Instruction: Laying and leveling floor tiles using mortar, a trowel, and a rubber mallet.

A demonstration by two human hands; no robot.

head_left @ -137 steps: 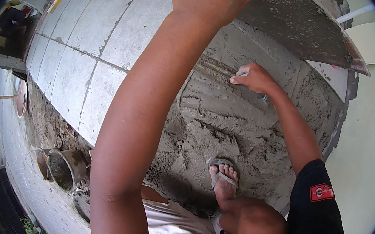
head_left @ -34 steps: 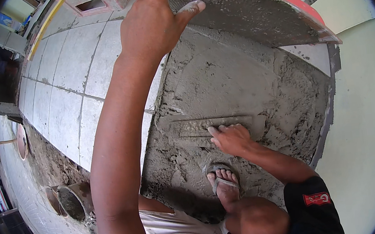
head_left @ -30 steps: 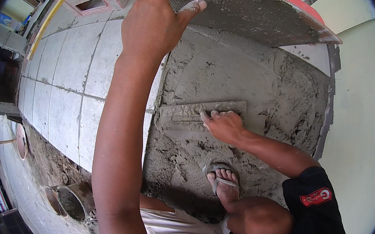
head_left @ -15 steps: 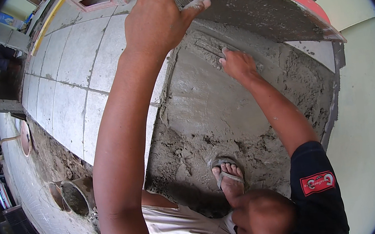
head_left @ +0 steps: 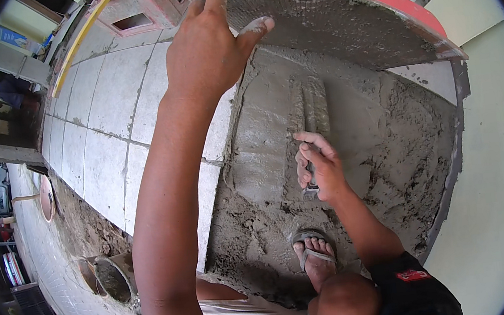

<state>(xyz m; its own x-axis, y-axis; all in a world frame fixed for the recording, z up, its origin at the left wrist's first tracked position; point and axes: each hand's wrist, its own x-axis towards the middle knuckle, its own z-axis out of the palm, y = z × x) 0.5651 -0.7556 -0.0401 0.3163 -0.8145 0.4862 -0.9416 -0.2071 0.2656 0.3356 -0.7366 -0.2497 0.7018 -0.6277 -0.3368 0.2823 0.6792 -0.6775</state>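
My left hand (head_left: 202,51) reaches to the top edge of a red-edged board (head_left: 342,23) coated in dark mortar, fingers curled at it, thumb spread along its face. My right hand (head_left: 328,167) grips the handle of a long mortar-smeared trowel (head_left: 311,104), which lies lengthwise on wet grey mortar (head_left: 385,130), pointing toward the board. The mortar behind and beside the trowel is partly smoothed, with rougher lumps lower down and to the right. My foot (head_left: 316,259) in a flip-flop stands in the mortar just below my right hand.
White floor tiles (head_left: 97,106) border the mortar at left; a pale wall (head_left: 488,130) at right. Buckets (head_left: 113,279) and a round pan (head_left: 46,196) lie at left. A yellow straightedge (head_left: 80,43), a pink block (head_left: 135,9) and another person (head_left: 11,91) are at upper left.
My right hand swept the trowel from crosswise up toward the board, then came back down with it turned lengthwise, leaving smoother streaks. My left hand stays at the board's edge.
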